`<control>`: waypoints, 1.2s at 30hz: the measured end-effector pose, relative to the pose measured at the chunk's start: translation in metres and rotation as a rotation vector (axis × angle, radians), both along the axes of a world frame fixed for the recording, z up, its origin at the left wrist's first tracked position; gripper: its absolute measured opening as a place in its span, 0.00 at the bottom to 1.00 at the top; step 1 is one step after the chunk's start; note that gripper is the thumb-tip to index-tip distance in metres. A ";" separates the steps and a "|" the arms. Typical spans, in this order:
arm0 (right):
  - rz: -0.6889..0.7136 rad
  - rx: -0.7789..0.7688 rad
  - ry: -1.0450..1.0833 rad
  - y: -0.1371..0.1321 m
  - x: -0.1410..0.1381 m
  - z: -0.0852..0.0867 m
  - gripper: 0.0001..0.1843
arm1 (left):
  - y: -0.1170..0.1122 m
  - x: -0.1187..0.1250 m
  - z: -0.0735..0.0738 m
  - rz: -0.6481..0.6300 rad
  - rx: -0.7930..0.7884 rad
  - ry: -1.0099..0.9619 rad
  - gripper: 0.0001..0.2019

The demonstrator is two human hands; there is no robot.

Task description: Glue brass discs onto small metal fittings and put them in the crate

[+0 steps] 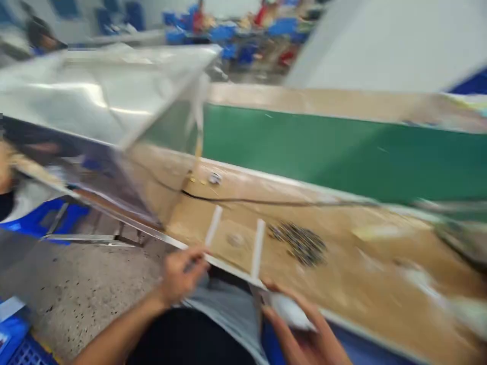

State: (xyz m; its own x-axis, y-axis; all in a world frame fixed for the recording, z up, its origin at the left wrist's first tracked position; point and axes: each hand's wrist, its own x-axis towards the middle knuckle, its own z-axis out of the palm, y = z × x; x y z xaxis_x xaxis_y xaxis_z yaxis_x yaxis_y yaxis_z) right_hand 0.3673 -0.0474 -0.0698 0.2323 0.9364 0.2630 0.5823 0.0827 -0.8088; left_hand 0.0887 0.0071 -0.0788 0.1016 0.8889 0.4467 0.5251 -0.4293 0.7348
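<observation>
The picture is smeared by motion. My left hand point(181, 276) is at the near edge of a brown worktable point(342, 284), fingers curled, apparently touching the edge; what it holds, if anything, I cannot make out. My right hand point(304, 334) is below the table edge, fingers wrapped around a white soft object point(291, 310), perhaps a small bag. On the table just beyond my hands are two white strips point(256, 248) forming a frame, and a heap of small dark parts point(300, 243).
A green conveyor belt point(342, 157) runs behind the table. A shiny metal hood point(106, 96) stands at the left. A black cable point(243, 202) crosses the table. Blue crates point(15, 339) sit on the speckled floor. Another person point(40, 35) is at far left.
</observation>
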 end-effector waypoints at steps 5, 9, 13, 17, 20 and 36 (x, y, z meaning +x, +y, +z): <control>0.013 0.044 -0.258 0.041 0.039 0.029 0.18 | 0.080 -0.053 -0.034 0.185 0.067 -0.053 0.12; 0.049 0.002 -0.469 0.061 0.055 0.021 0.21 | 0.087 -0.053 -0.075 0.150 0.237 0.120 0.13; 0.153 0.009 -0.604 0.080 0.054 0.014 0.20 | 0.079 -0.046 -0.088 0.123 0.200 0.052 0.13; 0.272 0.029 -0.767 0.104 0.052 0.010 0.19 | 0.083 -0.044 -0.094 0.083 0.244 0.072 0.14; 0.310 0.047 -0.872 0.117 0.050 0.009 0.19 | 0.085 -0.044 -0.096 0.074 0.274 0.101 0.13; 0.375 0.027 -1.035 0.132 0.051 0.015 0.29 | 0.083 -0.043 -0.102 0.090 0.228 0.174 0.09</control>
State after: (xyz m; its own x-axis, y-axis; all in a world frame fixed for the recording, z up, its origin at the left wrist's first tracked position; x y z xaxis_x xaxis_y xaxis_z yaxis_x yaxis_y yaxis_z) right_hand 0.4186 0.0842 -0.0552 -0.4108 0.8921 0.1880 0.9115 0.4068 0.0608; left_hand 0.0455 0.0902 -0.1811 0.1192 0.7768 0.6184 0.6781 -0.5186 0.5207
